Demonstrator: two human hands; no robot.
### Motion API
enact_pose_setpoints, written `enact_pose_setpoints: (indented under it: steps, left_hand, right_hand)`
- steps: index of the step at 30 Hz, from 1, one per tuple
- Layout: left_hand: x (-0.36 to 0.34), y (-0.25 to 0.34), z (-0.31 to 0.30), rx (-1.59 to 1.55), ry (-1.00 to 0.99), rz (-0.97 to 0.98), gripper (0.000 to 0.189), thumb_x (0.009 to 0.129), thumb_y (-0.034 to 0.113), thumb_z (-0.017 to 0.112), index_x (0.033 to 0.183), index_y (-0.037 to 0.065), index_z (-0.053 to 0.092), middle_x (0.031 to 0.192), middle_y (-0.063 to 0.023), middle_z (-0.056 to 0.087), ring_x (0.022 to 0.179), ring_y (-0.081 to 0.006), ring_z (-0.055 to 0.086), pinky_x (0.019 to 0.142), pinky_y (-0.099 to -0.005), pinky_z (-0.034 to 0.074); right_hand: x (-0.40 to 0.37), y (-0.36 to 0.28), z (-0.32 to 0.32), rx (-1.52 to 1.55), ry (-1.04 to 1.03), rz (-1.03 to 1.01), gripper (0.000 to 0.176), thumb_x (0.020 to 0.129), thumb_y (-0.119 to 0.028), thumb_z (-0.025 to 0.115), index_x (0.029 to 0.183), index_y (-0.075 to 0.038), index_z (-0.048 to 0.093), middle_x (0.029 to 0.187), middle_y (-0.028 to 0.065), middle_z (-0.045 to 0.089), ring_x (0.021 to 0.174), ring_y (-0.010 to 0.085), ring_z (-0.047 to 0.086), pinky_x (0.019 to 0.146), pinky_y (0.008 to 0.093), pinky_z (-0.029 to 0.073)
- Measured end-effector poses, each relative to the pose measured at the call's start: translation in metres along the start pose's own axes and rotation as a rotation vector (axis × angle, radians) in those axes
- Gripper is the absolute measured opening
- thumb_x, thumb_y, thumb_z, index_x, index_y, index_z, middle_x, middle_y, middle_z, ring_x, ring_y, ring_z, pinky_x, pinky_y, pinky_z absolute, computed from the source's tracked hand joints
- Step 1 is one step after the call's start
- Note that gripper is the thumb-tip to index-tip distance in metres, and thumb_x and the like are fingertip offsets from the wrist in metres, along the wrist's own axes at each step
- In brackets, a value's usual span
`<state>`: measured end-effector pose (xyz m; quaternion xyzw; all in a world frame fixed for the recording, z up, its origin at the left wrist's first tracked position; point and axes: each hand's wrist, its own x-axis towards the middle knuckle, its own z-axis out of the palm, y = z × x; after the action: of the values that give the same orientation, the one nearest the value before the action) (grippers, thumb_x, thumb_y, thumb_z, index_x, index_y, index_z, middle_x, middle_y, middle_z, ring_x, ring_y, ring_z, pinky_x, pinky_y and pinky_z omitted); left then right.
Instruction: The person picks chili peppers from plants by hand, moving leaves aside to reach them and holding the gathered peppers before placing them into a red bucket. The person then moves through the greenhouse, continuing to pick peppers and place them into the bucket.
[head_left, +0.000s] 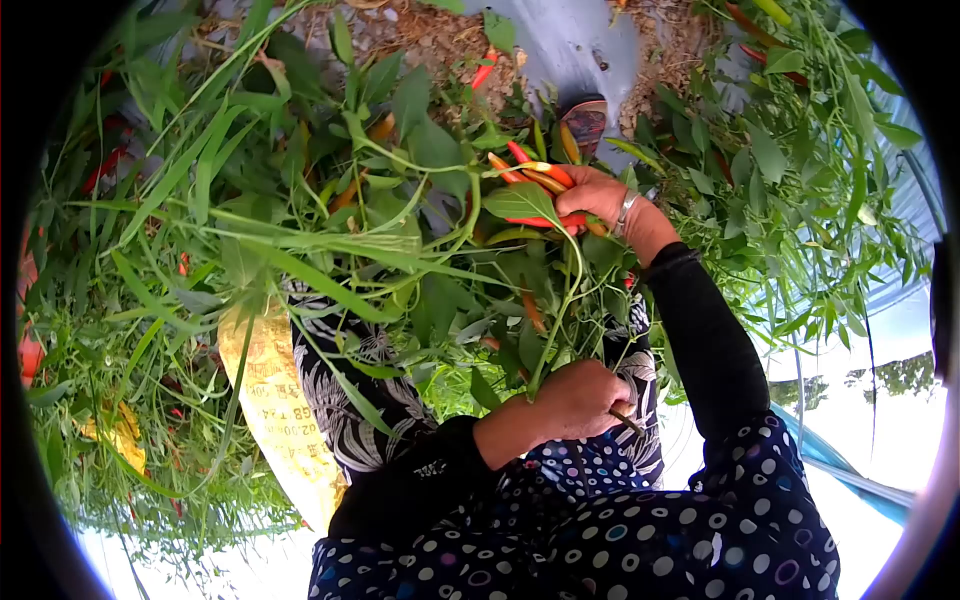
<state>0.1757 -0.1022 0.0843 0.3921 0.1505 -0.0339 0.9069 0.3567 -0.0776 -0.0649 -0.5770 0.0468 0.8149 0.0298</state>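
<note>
My right hand (605, 202), with a silver bracelet at the wrist, is closed around a bunch of chili peppers (532, 172), red and orange, their tips pointing left. A broad green leaf (522, 202) lies across part of the bunch. Lower down, near my lap, my left hand (582, 400) makes a fist around the stem of a chili plant (556, 345). The stem's brownish cut-looking end (627, 421) sticks out below the fingers. Leafy branches stretch from this fist up toward the right hand.
Dense chili plants with long grass blades (300, 265) crowd the left, and more plants (790, 190) stand at right. A yellow printed sack (280, 410) leans beside my patterned trousers (350, 390). Grey plastic film (575, 45) covers soil ahead, near a shoe (585, 120).
</note>
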Motion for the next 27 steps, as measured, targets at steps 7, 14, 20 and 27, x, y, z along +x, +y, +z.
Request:
enact_pose_setpoints:
  steps: [7,14,20,27]
  left_hand:
    - [0.01,-0.008,-0.026,-0.169,0.469,-0.509,0.03,0.086,0.024,0.053,0.069,0.0,0.05,0.055,-0.0074,0.041,0.053,-0.0106,0.038,0.053,-0.0291,0.036]
    - [0.007,-0.011,-0.037,0.248,0.441,-0.588,0.022,0.079,0.024,0.06,0.084,0.003,0.055,0.061,-0.0095,0.053,0.059,-0.0213,0.053,0.058,-0.0334,0.043]
    - [0.013,0.021,-0.061,0.479,0.666,-0.146,0.072,0.06,0.018,0.075,0.122,0.004,0.041,0.118,-0.0163,0.044,0.116,-0.0356,0.037,0.096,-0.0443,0.03]
    - [0.013,0.003,-0.077,0.204,0.796,-0.115,0.06,0.069,0.02,0.07,0.12,0.005,0.042,0.098,-0.0163,0.057,0.084,-0.0304,0.056,0.073,-0.0373,0.046]
  right_hand:
    - [-0.038,-0.005,-0.033,0.582,0.24,-0.49,0.039,0.071,-0.007,0.055,0.109,-0.001,0.05,0.083,0.0074,0.059,0.066,0.017,0.06,0.058,0.0297,0.05]
    - [-0.08,-0.01,-0.084,0.873,0.385,-0.706,0.04,0.076,-0.022,0.063,0.107,0.001,0.054,0.09,0.0113,0.063,0.081,0.0236,0.062,0.072,0.036,0.052]
    - [-0.08,-0.006,-0.062,0.525,0.523,-0.568,0.043,0.071,-0.007,0.055,0.113,-0.001,0.047,0.085,0.0098,0.06,0.066,0.0197,0.06,0.061,0.0314,0.052]
    - [-0.096,0.007,0.024,0.487,0.185,-0.453,0.047,0.069,-0.001,0.054,0.115,-0.003,0.044,0.088,0.0092,0.059,0.056,0.0157,0.058,0.05,0.0273,0.049]
